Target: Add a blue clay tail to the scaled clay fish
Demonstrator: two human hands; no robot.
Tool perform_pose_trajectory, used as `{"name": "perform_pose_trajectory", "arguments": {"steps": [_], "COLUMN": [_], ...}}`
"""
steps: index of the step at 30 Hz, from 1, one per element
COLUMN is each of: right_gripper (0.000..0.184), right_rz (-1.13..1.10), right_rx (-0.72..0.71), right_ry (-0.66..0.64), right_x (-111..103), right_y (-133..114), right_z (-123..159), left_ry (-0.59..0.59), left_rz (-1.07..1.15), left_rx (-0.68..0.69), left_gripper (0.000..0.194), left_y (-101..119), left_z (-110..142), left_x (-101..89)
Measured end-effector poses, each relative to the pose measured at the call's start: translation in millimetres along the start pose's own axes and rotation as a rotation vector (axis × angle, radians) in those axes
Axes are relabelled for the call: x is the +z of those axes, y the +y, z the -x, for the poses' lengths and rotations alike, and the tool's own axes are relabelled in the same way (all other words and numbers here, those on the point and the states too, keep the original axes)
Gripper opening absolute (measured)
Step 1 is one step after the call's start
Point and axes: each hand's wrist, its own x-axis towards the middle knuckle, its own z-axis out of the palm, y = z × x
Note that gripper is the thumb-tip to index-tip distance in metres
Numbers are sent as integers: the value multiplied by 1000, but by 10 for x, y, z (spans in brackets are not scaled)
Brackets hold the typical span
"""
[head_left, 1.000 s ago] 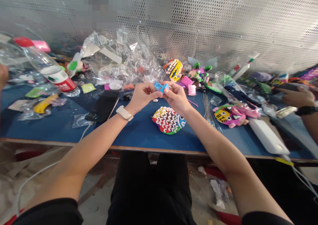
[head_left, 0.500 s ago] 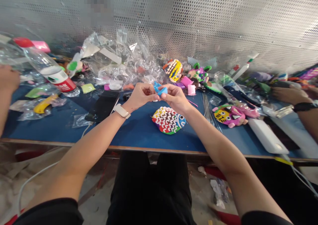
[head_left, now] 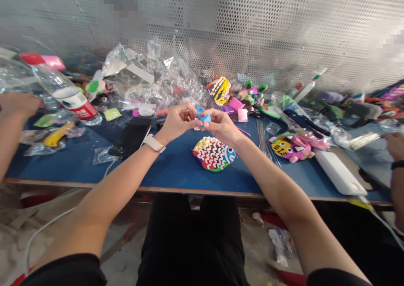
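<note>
Between my two hands is a lump of soft blue modelling clay, held above the table. My left hand, with a pale band on its wrist, pinches the clay's left side. My right hand grips the other side between thumb and fingers. Just below my hands lies a colourful clay fish, with white wavy scales and a blue head, flat on the blue table. Behind my hands sit a yellow-striped clay fish and pink clay pieces.
A pile of clear wrappers lies along the back. To the left are a bottle and a black phone. A clay tiger face and white power bank lie right. Other people's hands show at both sides.
My hands stay almost in place, fingers shifting slightly on the blue clay. The person's hand at right has drawn back toward the edge; the hand at left reaches further in.
</note>
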Motion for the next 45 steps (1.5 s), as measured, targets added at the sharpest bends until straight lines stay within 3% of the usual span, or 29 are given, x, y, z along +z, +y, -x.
{"name": "perform_pose_trajectory", "arguments": {"steps": [6,12,17,28,35,40,45], "right_gripper": [45,46,42,42,45,46,45], "right_rz": [-16,-47,-39,-31,12,52,133], "right_rx": [-21,-2,-17,8,-5,-78,-172], "right_ry": [120,159,162,185,188,202,252], "right_x": [-32,-10,-43,-21,-28,-15,-10], "right_y": [36,20,-4,-22,-2,18,44], "right_z": [-24,-25,-28,-24,-28,-39,-58], "left_ry": [-32,77,134,81,108,166,163], "left_rz": [-228,-601,-676,-685,-675,-527,-204], "left_rx": [175,417,438,567,527,279,22], "left_gripper": [57,29,33,24,27,33,40], "left_y": [37,87,94,110,102,149,116], "left_z": [39,98,102,93,116,125,104], "left_x": [-20,38,47,45,73,139,217]}}
